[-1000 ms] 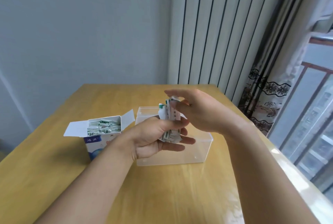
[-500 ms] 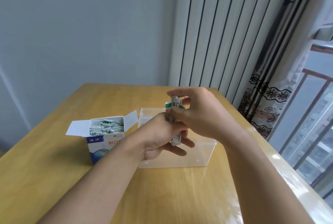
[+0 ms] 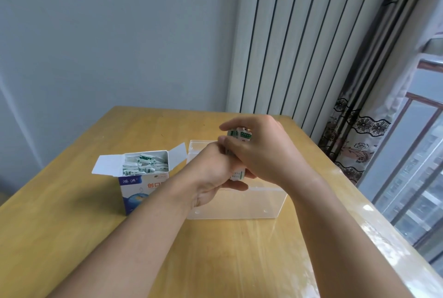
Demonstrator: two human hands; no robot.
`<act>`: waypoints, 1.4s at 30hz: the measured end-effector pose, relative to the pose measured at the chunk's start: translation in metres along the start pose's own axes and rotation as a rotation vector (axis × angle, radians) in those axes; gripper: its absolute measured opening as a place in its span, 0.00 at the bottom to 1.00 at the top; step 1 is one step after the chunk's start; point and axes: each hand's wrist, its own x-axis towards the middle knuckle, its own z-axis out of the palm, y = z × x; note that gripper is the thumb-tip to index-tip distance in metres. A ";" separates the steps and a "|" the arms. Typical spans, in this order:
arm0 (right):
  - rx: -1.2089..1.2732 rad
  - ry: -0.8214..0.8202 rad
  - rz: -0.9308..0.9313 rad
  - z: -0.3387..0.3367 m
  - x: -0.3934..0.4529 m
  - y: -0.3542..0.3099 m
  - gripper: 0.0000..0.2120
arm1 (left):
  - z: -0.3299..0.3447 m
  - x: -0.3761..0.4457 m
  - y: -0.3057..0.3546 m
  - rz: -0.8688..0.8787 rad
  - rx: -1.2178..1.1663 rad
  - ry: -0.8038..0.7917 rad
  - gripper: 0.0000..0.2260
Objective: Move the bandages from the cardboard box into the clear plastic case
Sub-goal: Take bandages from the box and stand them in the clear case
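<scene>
Hands meet at the centre of the frame, directly above the open top of the clear plastic case [image 3: 236, 204], and that placement looks deliberate: anything that slips should drop into the case rather than onto the counter [image 3: 72, 237]. Between them stands a stack of bandages [image 3: 238, 153], held upright, its green-printed top ends showing at the upper edge of the right hand [image 3: 261, 153] and its lower end poking out beneath. The left hand [image 3: 215, 175] curls round the stack from the left side of the frame, while the right wraps over it from the right with fingers and thumb bent round the upper part; both are gripping the same bundle, probably to square loose strips into a tidy block that will slide into the case edge-on. Whether any bandages already lie inside the case cannot be told, since the hands cover much of it. Just left of the case, near or touching it, the cardboard box [image 3: 141, 185] sits with its flaps folded outward, keeping the mouth clear for reaching in; many bandages remain in it, so the task seems at an early stage.
</scene>
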 end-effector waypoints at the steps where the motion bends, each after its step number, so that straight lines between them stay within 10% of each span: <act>1: 0.000 0.008 -0.003 0.001 0.000 0.000 0.12 | 0.000 0.000 0.000 -0.001 -0.001 0.006 0.10; 30: 0.106 0.184 0.009 0.001 0.001 -0.001 0.08 | 0.000 0.006 -0.007 0.042 0.217 0.106 0.09; 37: 0.168 0.017 0.067 -0.009 0.003 0.007 0.28 | -0.003 0.008 -0.008 0.012 0.205 0.134 0.14; 42: 0.225 0.045 0.080 0.000 0.002 0.005 0.25 | -0.002 0.010 -0.009 0.060 0.236 0.183 0.13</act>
